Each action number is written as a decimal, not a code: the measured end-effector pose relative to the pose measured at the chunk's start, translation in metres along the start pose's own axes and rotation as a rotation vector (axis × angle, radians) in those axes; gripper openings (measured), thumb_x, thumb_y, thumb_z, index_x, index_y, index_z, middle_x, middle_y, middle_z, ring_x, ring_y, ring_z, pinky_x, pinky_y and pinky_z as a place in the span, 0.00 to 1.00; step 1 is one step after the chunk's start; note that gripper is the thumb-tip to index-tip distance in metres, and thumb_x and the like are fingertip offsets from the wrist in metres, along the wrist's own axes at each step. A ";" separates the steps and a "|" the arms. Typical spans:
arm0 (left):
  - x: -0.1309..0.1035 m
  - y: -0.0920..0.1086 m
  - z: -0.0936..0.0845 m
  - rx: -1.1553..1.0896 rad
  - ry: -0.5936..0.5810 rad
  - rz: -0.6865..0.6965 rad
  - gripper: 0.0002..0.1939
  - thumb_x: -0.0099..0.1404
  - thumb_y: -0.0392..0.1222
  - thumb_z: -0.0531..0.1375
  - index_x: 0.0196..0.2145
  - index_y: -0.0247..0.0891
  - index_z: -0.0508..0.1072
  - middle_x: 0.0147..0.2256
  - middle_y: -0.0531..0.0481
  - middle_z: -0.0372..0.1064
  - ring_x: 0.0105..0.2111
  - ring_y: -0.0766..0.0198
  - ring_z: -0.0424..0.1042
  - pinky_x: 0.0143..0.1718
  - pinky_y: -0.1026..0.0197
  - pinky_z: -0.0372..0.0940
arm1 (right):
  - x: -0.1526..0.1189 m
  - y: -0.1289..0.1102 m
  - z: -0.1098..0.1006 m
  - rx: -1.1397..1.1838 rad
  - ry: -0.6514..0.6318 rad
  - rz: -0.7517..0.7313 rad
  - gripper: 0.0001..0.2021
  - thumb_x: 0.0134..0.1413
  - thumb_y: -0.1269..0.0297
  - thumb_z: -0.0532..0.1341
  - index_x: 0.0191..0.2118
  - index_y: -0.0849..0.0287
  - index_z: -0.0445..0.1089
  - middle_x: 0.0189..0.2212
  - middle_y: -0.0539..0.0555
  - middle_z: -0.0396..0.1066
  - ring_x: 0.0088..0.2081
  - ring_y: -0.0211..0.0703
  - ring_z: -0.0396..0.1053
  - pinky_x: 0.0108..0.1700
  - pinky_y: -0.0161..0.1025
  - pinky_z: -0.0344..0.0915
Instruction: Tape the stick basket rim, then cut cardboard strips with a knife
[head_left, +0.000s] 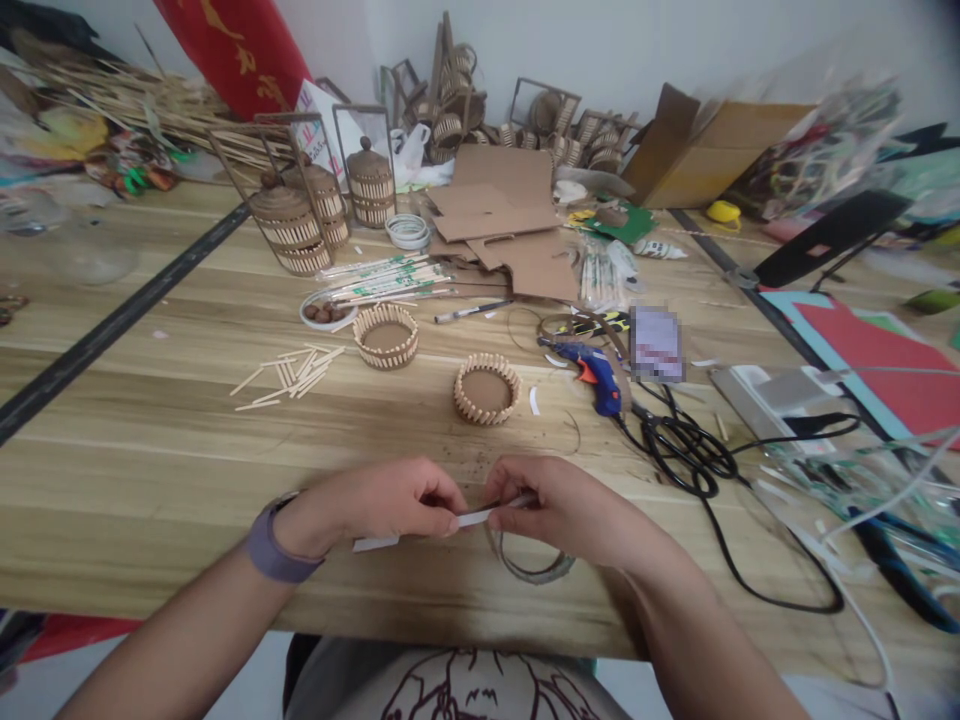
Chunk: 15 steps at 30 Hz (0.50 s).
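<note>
A narrow white strip (474,519) is stretched between my two hands, close to the table's front edge. My left hand (394,500) is closed in a pinch on it, and a white piece (375,544) shows below that hand. The other end sits in the closed fingers of my right hand (562,505). Below my right hand is a looped grey-brown band (536,575); whether it joins the white strip is hidden by the fingers. Beyond my hands stand two round baskets of upright wooden sticks, the nearer basket (487,390) and the farther basket (385,337).
Loose wooden sticks (292,375) lie on the left. A blue glue gun (596,375) and its coiled black cable (690,450) lie on the right, near a power strip (772,400) and pliers (900,570). Cardboard sheets (495,200) and lidded stick lanterns (289,225) stand farther back.
</note>
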<state>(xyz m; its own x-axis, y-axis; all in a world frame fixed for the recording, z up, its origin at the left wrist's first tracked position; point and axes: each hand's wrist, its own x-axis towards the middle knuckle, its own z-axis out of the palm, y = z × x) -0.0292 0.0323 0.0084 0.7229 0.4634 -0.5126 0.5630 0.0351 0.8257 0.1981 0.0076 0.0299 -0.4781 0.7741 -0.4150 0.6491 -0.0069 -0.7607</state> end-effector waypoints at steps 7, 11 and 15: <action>0.001 0.002 0.000 0.037 0.022 -0.016 0.17 0.57 0.46 0.57 0.39 0.37 0.79 0.29 0.53 0.71 0.28 0.64 0.64 0.29 0.64 0.55 | 0.000 -0.001 -0.001 -0.109 0.004 0.001 0.08 0.55 0.61 0.61 0.28 0.58 0.68 0.22 0.46 0.65 0.25 0.35 0.59 0.27 0.34 0.51; 0.001 0.002 0.001 0.023 0.024 -0.015 0.17 0.57 0.46 0.57 0.38 0.36 0.79 0.29 0.54 0.70 0.28 0.65 0.62 0.28 0.65 0.55 | 0.001 0.002 0.000 -0.098 -0.001 -0.020 0.05 0.54 0.64 0.62 0.29 0.57 0.69 0.22 0.45 0.66 0.25 0.35 0.60 0.28 0.33 0.52; 0.002 -0.001 0.001 0.024 0.024 -0.004 0.17 0.57 0.45 0.57 0.38 0.35 0.79 0.28 0.53 0.70 0.28 0.64 0.62 0.28 0.64 0.55 | 0.002 0.004 0.002 -0.120 0.056 -0.062 0.03 0.53 0.66 0.63 0.29 0.58 0.70 0.27 0.48 0.68 0.28 0.36 0.62 0.31 0.33 0.55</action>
<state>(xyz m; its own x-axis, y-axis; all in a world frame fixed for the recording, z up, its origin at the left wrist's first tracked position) -0.0279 0.0325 0.0068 0.7111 0.4847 -0.5094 0.5751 0.0159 0.8179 0.1987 0.0079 0.0253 -0.4880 0.8049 -0.3376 0.6870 0.1157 -0.7174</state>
